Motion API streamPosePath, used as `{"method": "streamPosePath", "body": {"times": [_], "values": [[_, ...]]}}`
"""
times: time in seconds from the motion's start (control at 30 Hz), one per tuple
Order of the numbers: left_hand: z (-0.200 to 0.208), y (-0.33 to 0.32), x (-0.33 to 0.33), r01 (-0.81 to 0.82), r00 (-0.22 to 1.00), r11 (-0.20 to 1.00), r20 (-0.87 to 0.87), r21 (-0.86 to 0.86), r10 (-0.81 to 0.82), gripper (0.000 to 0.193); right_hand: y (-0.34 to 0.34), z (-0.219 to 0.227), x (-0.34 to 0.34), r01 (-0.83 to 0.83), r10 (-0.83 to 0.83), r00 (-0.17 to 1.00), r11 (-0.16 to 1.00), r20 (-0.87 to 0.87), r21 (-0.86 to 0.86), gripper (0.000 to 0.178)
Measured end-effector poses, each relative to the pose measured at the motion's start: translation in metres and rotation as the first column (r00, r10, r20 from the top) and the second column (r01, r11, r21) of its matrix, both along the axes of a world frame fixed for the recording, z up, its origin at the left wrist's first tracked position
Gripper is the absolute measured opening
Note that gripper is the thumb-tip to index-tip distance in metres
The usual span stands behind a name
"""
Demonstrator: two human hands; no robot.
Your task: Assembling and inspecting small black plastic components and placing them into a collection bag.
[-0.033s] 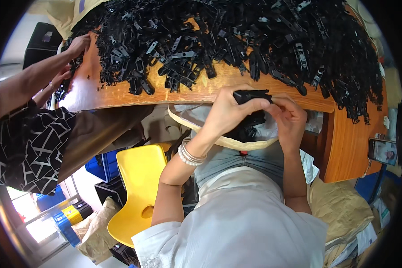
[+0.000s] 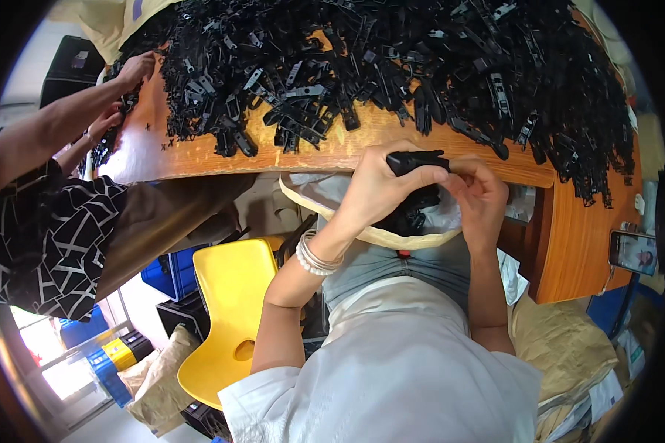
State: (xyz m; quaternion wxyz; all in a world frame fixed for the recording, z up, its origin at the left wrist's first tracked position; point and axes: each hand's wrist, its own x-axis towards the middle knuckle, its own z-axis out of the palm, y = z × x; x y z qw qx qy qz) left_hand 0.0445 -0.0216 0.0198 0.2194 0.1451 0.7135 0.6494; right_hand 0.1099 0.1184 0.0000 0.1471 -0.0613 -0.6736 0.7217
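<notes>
My left hand [image 2: 379, 181] is wrapped round a long, narrow black plastic part [image 2: 417, 160], its thumb lying along the near side. At the part's right end, the fingers of my right hand [image 2: 483, 188] are closed in a pinch. Whatever small piece they may hold there is hidden. Both hands are above an open bag [image 2: 399, 238] with a pale rolled rim, at the table's front edge over my lap. Inside the bag lie several black parts [image 2: 406, 215]. Beyond my hands, a large heap of similar black parts [image 2: 421, 59] covers much of the wooden table [image 2: 332, 148].
At the left, another person's hand [image 2: 137, 70] works among small black parts by the table. A yellow chair [image 2: 233, 288] stands left of me. To the right are a phone on a stand [image 2: 633, 252] and brown paper sacks [image 2: 561, 343]. Blue crates [image 2: 171, 273] stand behind the chair.
The other person's hands have shifted slightly to the right. My own hands and the black plastic part look almost unmoved.
</notes>
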Motion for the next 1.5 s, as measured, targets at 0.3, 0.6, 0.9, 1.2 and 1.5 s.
{"method": "streamPosePath", "body": {"times": [0.3,0.6,0.9,1.2,1.5], "values": [[0.008,-0.009,0.003,0.056,0.997,0.996,0.056,0.067,-0.059,0.015,-0.002,0.005,-0.009,-0.103,0.149,0.984,0.927,0.101,-0.36,0.027],[0.008,-0.023,-0.033,0.216,0.976,0.961,-0.038,0.173,-0.213,0.018,-0.004,0.001,-0.011,-0.078,0.079,0.997,0.949,-0.011,-0.304,0.022],[-0.016,-0.054,-0.176,-0.516,0.496,0.514,-0.728,-0.685,-0.473,0.015,0.003,-0.006,0.0,0.036,-0.017,0.998,0.954,0.066,-0.299,0.027],[0.003,-0.061,-0.173,-0.374,0.723,0.888,-0.684,-0.267,0.099,0.01,0.006,-0.01,-0.003,0.023,0.005,0.996,0.945,0.085,-0.327,0.026],[0.018,-0.05,-0.114,-0.245,0.914,0.856,0.403,0.455,0.048,0.025,0.001,-0.005,-0.013,-0.033,0.058,0.997,0.935,0.059,-0.354,0.027]]}}
